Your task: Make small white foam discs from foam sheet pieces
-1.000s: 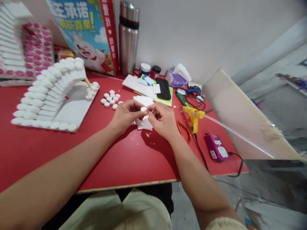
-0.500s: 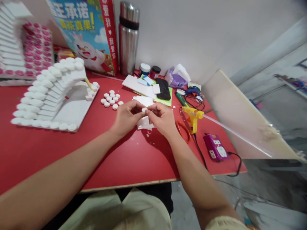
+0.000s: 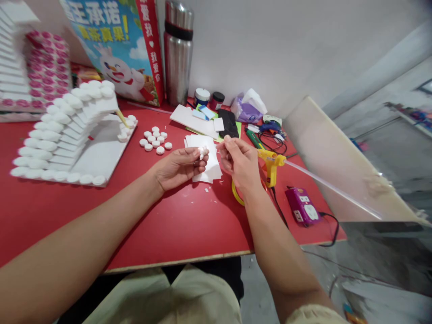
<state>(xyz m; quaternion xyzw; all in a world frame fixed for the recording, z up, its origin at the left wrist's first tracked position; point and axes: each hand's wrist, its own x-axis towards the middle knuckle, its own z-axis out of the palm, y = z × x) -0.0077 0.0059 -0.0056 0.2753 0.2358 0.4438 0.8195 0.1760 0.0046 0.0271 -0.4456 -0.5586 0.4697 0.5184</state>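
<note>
My left hand point(image 3: 180, 166) pinches a small, uneven white piece point(image 3: 203, 152) between thumb and fingers, over a stack of white paper sheets point(image 3: 213, 166). To its right, apart from it, my right hand point(image 3: 240, 162) has its fingertips drawn together; whatever they hold, if anything, is too small to make out. Several round white discs point(image 3: 155, 140) lie grouped beyond my left hand. Farther left stands a white model staircase point(image 3: 79, 135) on a board, edged with rows of similar discs. White scraps point(image 3: 207, 190) lie in front of the paper.
A yellow glue gun point(image 3: 272, 162) with a long clear stick stands right of my right hand, near a purple power socket point(image 3: 303, 207). A yellow loop point(image 3: 236, 194) shows beside my right wrist. A steel flask point(image 3: 178, 54) and a printed bag point(image 3: 118, 49) stand behind.
My hands have come apart: the right moved right and up, while the left kept the white piece and turned palm upward. A yellow loop now shows by the right wrist.
</note>
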